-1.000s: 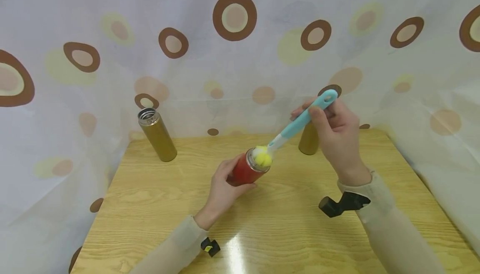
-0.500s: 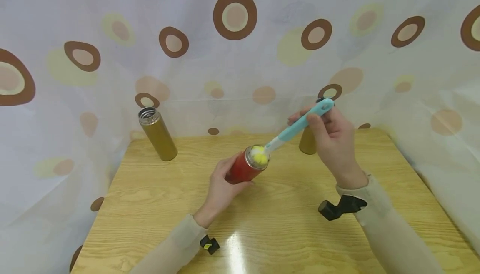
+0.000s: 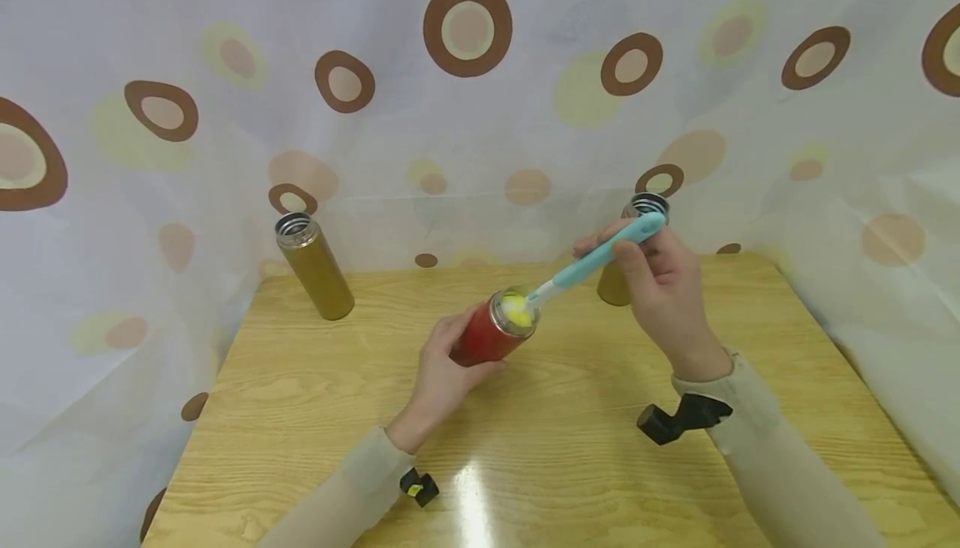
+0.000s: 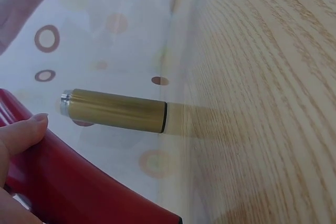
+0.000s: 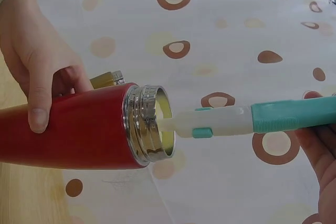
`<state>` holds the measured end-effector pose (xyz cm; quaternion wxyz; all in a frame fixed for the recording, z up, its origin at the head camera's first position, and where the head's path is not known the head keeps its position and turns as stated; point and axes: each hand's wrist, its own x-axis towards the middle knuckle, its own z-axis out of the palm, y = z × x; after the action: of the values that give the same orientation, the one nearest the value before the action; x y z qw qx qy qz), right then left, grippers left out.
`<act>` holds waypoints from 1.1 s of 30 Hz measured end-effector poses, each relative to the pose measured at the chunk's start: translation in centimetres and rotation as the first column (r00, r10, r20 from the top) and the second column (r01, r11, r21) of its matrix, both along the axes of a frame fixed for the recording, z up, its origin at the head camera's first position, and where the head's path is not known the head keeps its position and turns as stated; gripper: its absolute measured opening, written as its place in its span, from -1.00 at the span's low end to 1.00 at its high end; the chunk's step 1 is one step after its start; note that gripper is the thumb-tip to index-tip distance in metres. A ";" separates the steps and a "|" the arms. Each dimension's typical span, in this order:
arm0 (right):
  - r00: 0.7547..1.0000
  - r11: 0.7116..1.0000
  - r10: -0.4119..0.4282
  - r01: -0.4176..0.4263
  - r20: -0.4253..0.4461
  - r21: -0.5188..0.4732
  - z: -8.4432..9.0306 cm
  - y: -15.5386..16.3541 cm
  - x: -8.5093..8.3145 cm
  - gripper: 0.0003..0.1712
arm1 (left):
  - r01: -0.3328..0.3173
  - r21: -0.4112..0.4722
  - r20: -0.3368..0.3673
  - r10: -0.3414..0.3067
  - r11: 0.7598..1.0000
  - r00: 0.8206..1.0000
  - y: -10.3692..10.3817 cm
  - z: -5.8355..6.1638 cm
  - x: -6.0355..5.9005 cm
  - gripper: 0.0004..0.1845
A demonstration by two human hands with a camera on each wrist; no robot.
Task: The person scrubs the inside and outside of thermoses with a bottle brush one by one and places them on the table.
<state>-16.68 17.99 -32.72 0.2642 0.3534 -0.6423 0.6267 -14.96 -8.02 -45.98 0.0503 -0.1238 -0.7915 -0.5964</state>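
My left hand [image 3: 444,373] grips a red flask [image 3: 489,334] tilted above the wooden table [image 3: 525,448], its steel mouth facing up and right. My right hand [image 3: 660,281] holds the teal handle of a bottle brush [image 3: 600,258]. The brush's yellow sponge head [image 3: 516,308] sits inside the flask's mouth. In the right wrist view the red flask [image 5: 79,129] lies sideways with the white brush neck [image 5: 210,123] entering its steel rim. In the left wrist view my thumb [image 4: 21,135] rests on the red flask's wall [image 4: 79,187].
A gold flask [image 3: 313,266] stands open at the table's back left, seen too in the left wrist view as a gold flask [image 4: 115,109]. Another gold flask [image 3: 622,273] stands behind my right hand. A dotted curtain [image 3: 480,98] surrounds the table on three sides.
The brush has moved down and left, and its yellow sponge head has gone from the flask's rim into the mouth. The left hand has kept its grip on the flask.
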 end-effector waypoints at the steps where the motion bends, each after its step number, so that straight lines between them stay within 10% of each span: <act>1: 1.000 1.000 -0.004 0.004 -0.001 -0.002 -0.1 -0.1 0.0 -0.59 | -0.002 -0.005 -0.006 0.002 1.000 1.000 0.0 0.0 0.0 -0.13; 33: 0.986 1.000 0.006 -0.006 0.164 0.000 -5.7 -0.9 0.9 -0.76 | 0.017 -0.109 -0.043 -0.022 0.994 0.999 0.1 0.5 0.0 -0.11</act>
<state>-15.82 17.06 -38.44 0.2085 0.3027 -0.6608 0.6544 -14.92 -7.91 -45.45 0.0553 -0.1474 -0.8201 -0.5501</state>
